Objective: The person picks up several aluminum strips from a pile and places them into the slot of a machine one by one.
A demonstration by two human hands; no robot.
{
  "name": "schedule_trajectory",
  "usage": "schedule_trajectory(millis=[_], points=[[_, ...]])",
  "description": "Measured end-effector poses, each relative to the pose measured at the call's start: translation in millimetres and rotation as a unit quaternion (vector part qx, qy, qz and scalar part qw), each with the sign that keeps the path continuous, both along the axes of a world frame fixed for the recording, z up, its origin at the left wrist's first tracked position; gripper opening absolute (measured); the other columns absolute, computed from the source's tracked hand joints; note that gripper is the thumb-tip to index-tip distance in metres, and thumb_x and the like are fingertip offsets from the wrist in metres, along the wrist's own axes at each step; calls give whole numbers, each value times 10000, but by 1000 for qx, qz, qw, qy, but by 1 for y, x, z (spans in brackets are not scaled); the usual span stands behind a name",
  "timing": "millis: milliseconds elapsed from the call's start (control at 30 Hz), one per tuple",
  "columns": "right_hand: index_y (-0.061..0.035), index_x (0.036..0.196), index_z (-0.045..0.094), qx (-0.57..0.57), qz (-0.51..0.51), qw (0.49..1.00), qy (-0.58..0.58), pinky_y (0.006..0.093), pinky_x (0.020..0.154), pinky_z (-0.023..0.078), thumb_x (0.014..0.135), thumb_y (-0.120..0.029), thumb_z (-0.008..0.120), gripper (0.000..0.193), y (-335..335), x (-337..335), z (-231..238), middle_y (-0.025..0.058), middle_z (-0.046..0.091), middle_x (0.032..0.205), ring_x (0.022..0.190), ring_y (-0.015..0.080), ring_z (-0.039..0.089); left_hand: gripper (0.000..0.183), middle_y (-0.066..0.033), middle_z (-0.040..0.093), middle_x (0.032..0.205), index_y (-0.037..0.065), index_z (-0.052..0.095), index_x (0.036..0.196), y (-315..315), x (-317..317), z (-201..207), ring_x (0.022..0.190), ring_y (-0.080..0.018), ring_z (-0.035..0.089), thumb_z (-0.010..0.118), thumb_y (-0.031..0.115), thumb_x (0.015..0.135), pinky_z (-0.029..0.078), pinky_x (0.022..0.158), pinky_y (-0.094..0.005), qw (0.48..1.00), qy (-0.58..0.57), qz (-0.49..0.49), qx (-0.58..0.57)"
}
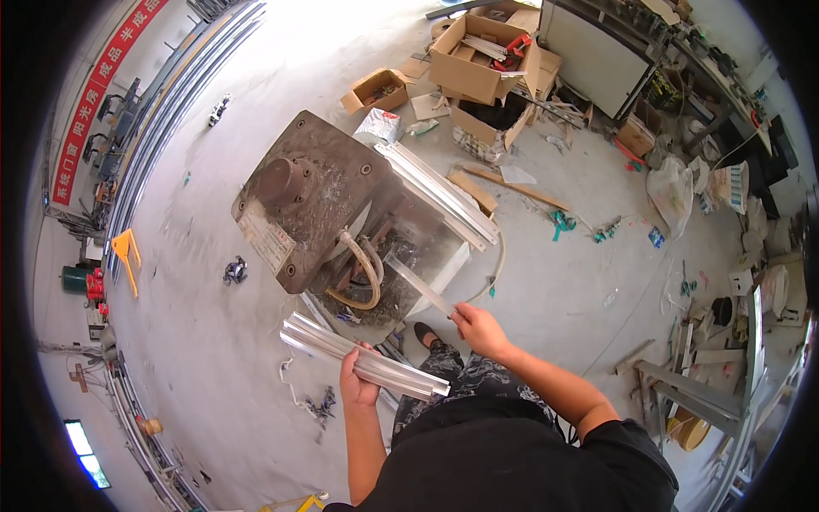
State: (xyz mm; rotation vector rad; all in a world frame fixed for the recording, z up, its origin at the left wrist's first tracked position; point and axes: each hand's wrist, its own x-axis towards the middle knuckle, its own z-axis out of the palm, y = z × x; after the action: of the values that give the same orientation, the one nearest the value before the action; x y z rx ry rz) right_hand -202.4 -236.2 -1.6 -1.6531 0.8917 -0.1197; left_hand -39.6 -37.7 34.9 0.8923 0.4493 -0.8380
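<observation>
My left hand [359, 381] is wrapped round a bundle of silvery metal profiles [367, 363], held slantwise in front of my body. My right hand [479, 330] grips the near end of a single flat metal profile [424, 288]. That piece's far end reaches into the working opening of a brown, dusty machine [328, 179]; whether it touches anything inside I cannot tell. A pale hose [372, 264] loops beside the opening. Along the machine's right side lies a stack of long white profiles [439, 192].
Cardboard boxes [478, 64] with scraps stand at the far right of the machine. Long metal bars [158, 154] run along the left wall. A yellow stand [126, 256] is on the left floor. A metal frame [695, 388] and plastic bags [670, 192] fill the right side.
</observation>
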Motion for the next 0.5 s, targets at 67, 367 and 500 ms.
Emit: schedule_trajectory(millis=[67,367,500], points=[[-32,864,529,-74,14,997,34,402,603,417,879,-236,500,207,1,-19,6,158,570,686,671,313,556,190,-97,553,882,0,515,954,3,6,2,841,-223,532,572,80,791,454,804,-345,1000,4,-6,-3],[-50,821,570,-377,-123,916,50,423,694,440,812,-146,556,97,-85,-47,52,148,556,815,828,340,542,202,-76,575,892,20,529,972,27,22,-3,862,-211,556,587,114,802,457,813,-351,999,3,5,34],[-42,771,574,-376,-94,920,59,426,730,439,807,-163,535,132,-140,43,22,158,553,820,859,335,539,212,-69,587,910,20,544,968,23,15,-1,871,-209,566,614,136,804,460,815,-357,998,2,9,70]])
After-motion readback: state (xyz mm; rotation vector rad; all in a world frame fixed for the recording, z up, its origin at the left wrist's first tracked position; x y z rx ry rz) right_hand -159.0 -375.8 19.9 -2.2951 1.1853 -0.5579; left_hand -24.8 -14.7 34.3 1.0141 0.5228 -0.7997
